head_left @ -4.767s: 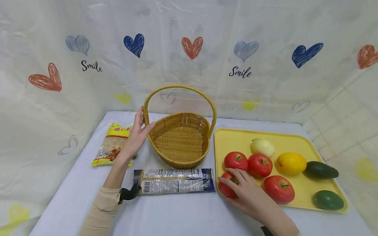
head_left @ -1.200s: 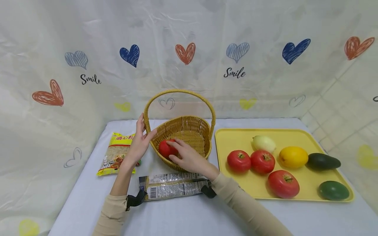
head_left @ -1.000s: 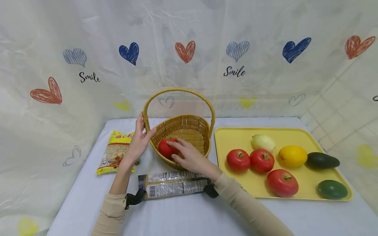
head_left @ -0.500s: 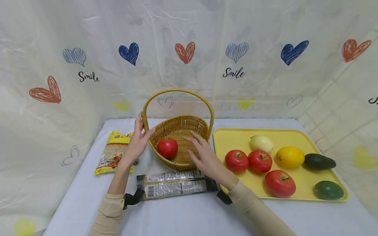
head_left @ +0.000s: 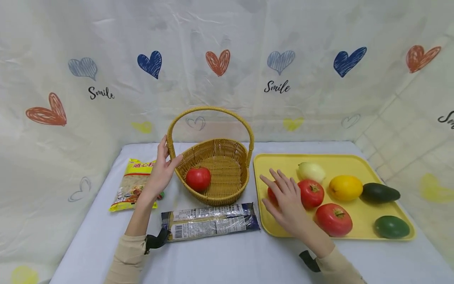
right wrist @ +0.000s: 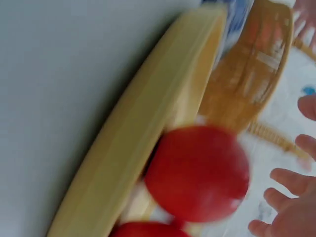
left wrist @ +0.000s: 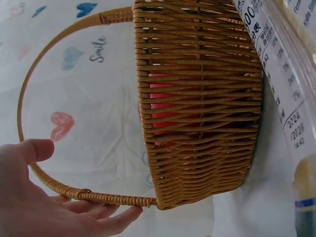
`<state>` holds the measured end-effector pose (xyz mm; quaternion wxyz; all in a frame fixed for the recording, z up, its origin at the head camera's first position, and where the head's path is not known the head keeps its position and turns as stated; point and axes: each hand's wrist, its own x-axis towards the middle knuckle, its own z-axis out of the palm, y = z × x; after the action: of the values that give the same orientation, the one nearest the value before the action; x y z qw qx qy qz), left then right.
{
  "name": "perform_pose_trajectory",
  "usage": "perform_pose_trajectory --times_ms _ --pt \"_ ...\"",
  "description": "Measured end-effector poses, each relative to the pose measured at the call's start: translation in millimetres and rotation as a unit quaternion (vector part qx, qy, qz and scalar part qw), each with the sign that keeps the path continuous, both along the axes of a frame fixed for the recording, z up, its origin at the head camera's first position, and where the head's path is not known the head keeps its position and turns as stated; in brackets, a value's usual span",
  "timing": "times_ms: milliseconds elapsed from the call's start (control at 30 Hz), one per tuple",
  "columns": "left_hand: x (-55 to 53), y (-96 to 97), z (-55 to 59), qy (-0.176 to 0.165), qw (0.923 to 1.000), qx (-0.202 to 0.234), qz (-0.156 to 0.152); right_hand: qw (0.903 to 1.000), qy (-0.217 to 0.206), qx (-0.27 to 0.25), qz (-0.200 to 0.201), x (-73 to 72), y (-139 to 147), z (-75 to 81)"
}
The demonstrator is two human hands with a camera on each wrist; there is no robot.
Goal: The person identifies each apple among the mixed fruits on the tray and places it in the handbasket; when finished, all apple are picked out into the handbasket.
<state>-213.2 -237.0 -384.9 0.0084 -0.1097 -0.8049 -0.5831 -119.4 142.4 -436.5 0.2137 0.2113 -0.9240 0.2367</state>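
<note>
The person's left hand (head_left: 158,173) is resting against the side of a tan woven wicker basket (head_left: 226,177) — relaxed fingers are touching the tall arched handle (head_left: 209,108) from behind, while the thumb is standing apart rather than closing round it. One round red tomato (head_left: 198,179) is lying inside the basket, near the left wall. The right hand (head_left: 291,205), holding nothing, is hovering with spread fingers over a partly hidden second red tomato (head_left: 273,196) at the left of a yellow rectangular tray (head_left: 276,161). The right-wrist view is showing its fingers apart from the fruit. Two more red tomatoes (head_left: 334,219), a bright yellow lemon (head_left: 345,188) and a pale round onion (head_left: 311,172) are sharing the tray. A long flat clear packet with dark-blue ends (head_left: 211,221) is lying before the basket — a yellow printed bag (head_left: 136,183) is sitting to its left.
</note>
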Motion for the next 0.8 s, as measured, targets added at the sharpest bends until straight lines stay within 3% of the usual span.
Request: perform_pose_trajectory --times_ms 200,433,800 --pt "1.0 1.0 1.9 0.0 1.0 -0.002 0.002 0.9985 -0.022 0.021 -0.046 -3.1 28 -2.3" --pt "3.6 -1.0 -2.6 0.0 1.0 -0.006 0.002 0.9952 -0.078 0.054 -0.024 0.7 31 -16.0" --pt "0.9 -0.4 -3.3 0.001 0.9999 -0.016 -0.003 0.9918 -0.104 0.066 -0.034 4.7 35 -17.8"
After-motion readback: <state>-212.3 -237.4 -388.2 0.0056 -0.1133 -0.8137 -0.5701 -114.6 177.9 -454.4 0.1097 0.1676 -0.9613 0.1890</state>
